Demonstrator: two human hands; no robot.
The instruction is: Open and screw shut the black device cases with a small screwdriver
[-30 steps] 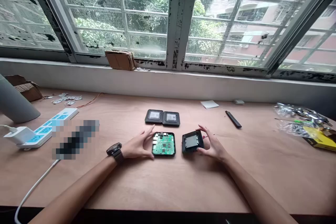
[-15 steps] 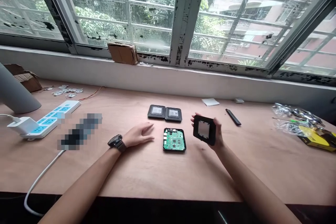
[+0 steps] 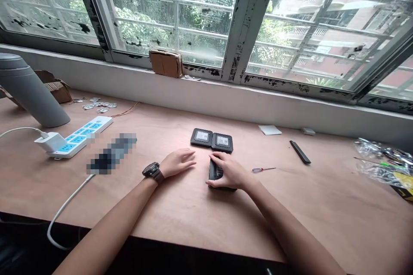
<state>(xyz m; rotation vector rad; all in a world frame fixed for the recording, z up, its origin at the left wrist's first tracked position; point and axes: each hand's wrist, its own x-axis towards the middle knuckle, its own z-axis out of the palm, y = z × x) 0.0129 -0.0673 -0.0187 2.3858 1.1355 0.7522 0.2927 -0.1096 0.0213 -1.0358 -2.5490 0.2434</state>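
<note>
My right hand [image 3: 229, 171] is wrapped over a black square cover [image 3: 214, 172], its thumb on the near edge and its fingers on the far one. Under that cover, the green circuit board and most of its black case are hidden. To the left, my left hand [image 3: 177, 163] rests at the table with its fingers stretched out, holding nothing, apart from the case. Beyond the case lie two flat black units with white labels, a left one [image 3: 201, 136] and a right one [image 3: 222, 141], side by side. A small screwdriver [image 3: 263, 169] lies right of my right hand.
On the left are a power strip [image 3: 87, 133], a white plug [image 3: 50, 142], a grey cylinder [image 3: 35, 90] and a blurred-out dark object [image 3: 111, 154]. A black bar [image 3: 300, 152], white paper [image 3: 270, 129] and plastic bags [image 3: 376, 167] lie to the right.
My right hand has brought the black cover left and down onto the case with the circuit board. The screwdriver has come into sight. The whole view has shifted; my left hand stays open.
</note>
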